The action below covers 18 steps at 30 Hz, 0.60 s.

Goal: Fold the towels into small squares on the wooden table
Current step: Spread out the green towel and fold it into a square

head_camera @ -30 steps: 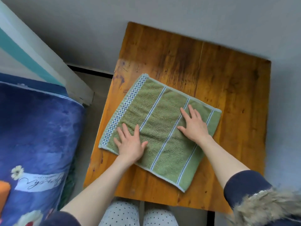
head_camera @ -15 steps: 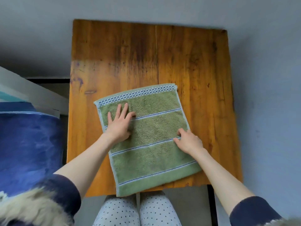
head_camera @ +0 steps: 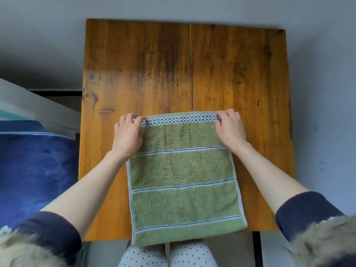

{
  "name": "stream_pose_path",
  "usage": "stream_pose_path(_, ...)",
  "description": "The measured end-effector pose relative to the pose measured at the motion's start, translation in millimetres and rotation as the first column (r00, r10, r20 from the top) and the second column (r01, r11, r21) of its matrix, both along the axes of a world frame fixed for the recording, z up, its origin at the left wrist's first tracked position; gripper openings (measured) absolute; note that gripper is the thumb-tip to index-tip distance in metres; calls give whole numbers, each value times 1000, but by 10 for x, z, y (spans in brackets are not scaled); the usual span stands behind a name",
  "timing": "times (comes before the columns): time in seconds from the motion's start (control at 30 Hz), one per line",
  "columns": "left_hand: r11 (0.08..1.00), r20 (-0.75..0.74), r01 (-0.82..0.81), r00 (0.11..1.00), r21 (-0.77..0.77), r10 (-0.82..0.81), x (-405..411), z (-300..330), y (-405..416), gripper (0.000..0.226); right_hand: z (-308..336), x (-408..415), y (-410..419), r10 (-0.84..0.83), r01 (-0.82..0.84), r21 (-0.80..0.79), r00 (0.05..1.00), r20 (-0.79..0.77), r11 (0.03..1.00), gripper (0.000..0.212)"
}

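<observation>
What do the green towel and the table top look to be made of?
Green towel: looped terry cloth, probably cotton, with a fuzzy matte pile and a flat woven checkered band. Table top: wood planks with visible grain, dark stains and a centre seam, and a slight sheen that suggests varnish.

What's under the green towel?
The green towel lies on the wooden table, and its near edge hangs over the person's dotted trousers. The left hand and right hand pinch its far corners. Anything beneath the cloth is hidden.
</observation>
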<state>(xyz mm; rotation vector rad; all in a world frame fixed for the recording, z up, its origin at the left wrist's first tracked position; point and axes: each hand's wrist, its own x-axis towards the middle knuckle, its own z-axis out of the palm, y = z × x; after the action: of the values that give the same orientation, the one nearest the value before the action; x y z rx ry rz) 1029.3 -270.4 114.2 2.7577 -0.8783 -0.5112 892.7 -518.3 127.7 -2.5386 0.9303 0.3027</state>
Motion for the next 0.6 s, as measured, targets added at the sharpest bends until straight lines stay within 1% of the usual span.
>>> stream_pose_path(0.07,1000,2,-1,1000,-7,1,68,-40,-33,34,-65,134,-41,101,-100,-52,995,4,994,37)
stream_pose_path(0.13,1000,12,-3,1000,-16,3,102,-81,-60,31,-130,205,-59,168,-167,-93,986,-2,982,33)
stream_pose_path(0.23,999,21,-28,999,-16,29,114,-97,-101,27,-181,237,-63,208,-206,-164,978,0,965,28)
stream_pose_path(0.3,999,3,-49,999,-1,49,120,-92,-120,24,-182,238,-60,234,-234,-177,972,-24,956,27)
stream_pose_path(0.43,995,-78,-81,993,49,85,176,-46,-129,24,-130,260,-82,223,-241,-192,968,-112,951,27)
stream_pose_path(0.53,991,-135,-135,982,10,135,207,38,-58,20,-35,247,-98,182,-205,-187,975,-130,961,22)
stream_pose_path(0.57,988,-172,-153,974,-27,146,213,71,-23,18,-1,226,-102,162,-178,-144,980,-117,973,20)
stream_pose_path(0.6,983,-223,-169,963,-69,150,214,110,12,17,34,197,-105,129,-135,-63,987,-92,989,17)
